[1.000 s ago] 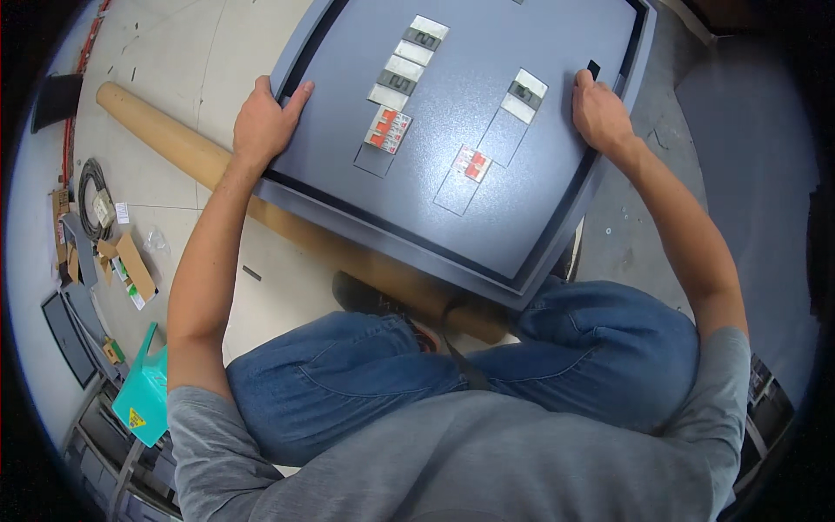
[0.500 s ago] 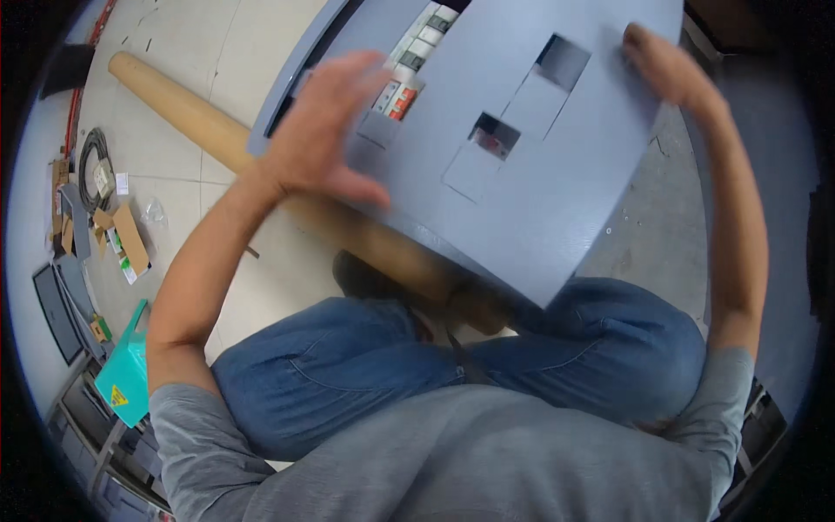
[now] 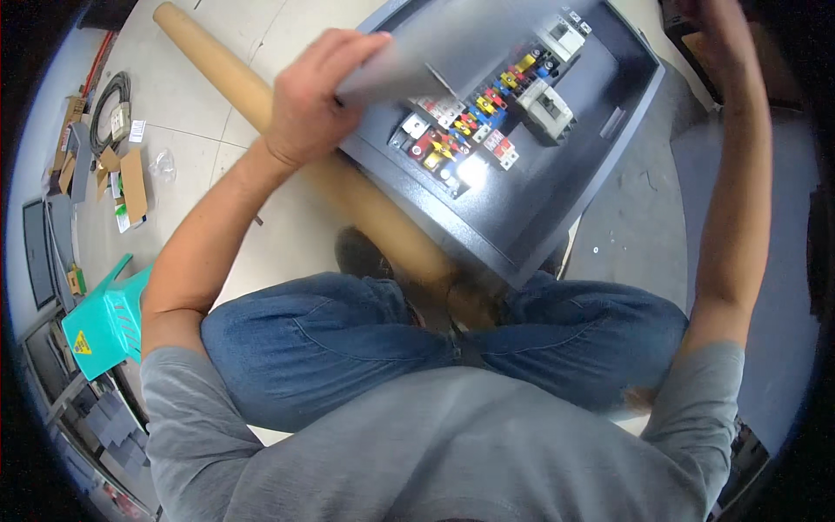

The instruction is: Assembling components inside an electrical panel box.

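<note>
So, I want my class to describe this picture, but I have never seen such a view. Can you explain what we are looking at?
The camera sits on a person's head and looks down, so you see their own arms, grey shirt and blue jeans. The wide lens bends straight edges. Their left hand holds a blurred grey cover panel, lifted above an open dark electrical box with coloured terminals and white breakers inside. The right hand is raised at the top edge; what it holds is hidden. A long cardboard tube lies on the floor under the box. At the left are cardboard pieces, a coiled cable and a teal stool.
</note>
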`<act>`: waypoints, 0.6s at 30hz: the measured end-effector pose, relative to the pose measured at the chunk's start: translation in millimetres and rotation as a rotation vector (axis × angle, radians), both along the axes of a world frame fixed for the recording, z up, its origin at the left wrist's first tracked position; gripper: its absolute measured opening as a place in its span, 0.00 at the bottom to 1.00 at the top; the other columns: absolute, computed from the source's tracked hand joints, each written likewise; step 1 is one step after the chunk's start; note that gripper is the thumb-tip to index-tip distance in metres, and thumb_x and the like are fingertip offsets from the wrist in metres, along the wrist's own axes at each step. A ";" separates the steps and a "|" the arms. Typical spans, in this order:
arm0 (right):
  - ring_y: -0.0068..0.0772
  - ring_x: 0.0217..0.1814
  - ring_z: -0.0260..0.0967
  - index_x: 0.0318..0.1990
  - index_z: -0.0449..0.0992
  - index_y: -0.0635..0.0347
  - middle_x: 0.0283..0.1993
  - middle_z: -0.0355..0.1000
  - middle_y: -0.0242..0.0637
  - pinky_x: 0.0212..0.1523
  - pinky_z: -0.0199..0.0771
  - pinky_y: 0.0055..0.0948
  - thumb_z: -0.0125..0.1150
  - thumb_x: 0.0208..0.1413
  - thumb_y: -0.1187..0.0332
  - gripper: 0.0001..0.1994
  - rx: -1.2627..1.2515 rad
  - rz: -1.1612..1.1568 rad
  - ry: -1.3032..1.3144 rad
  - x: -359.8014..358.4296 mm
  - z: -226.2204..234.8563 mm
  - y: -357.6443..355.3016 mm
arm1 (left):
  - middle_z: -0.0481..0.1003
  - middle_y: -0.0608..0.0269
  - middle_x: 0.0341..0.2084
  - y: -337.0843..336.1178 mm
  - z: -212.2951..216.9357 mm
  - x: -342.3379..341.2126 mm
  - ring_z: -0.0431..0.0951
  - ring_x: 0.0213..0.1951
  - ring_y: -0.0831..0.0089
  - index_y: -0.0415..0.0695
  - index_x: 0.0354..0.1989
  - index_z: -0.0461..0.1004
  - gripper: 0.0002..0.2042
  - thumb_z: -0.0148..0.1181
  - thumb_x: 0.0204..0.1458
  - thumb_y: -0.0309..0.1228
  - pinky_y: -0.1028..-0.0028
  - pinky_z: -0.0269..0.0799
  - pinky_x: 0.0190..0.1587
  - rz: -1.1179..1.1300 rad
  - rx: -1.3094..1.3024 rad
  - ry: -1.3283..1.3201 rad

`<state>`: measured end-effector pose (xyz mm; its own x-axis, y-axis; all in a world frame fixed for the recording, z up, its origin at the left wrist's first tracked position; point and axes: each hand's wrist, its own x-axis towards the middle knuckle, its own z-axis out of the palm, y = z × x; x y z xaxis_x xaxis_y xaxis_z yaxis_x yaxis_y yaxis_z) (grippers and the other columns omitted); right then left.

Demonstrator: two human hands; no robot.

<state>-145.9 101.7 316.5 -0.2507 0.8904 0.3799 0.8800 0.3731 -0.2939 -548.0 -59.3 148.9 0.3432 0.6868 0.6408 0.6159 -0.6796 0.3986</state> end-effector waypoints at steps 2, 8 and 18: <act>0.32 0.37 0.74 0.48 0.74 0.56 0.35 0.75 0.38 0.38 0.74 0.31 0.51 0.61 0.63 0.12 -0.558 -0.023 0.340 6.2 -34.6 -34.1 | 0.77 0.60 0.31 3.6 0.1 -10.1 0.77 0.31 0.65 0.42 0.43 0.77 0.14 0.65 0.45 0.23 0.74 0.73 0.40 0.131 0.008 -0.043; 0.27 0.41 0.76 0.39 0.80 0.60 0.38 0.79 0.37 0.39 0.76 0.29 0.60 0.52 0.74 0.07 -1.077 0.561 0.001 -80.2 -179.0 -135.2 | 0.80 0.64 0.33 31.7 3.3 -53.3 0.77 0.35 0.77 0.37 0.37 0.79 0.09 0.66 0.53 0.29 0.77 0.71 0.41 0.254 -0.239 -0.344; 0.48 0.44 0.77 0.35 0.80 0.64 0.41 0.77 0.50 0.44 0.79 0.42 0.49 0.56 0.70 0.12 -1.009 0.524 -0.602 -142.7 -297.8 -224.2 | 0.80 0.63 0.33 65.6 -1.3 -102.4 0.76 0.35 0.79 0.34 0.37 0.78 0.13 0.68 0.52 0.33 0.78 0.71 0.41 0.415 -0.290 -0.356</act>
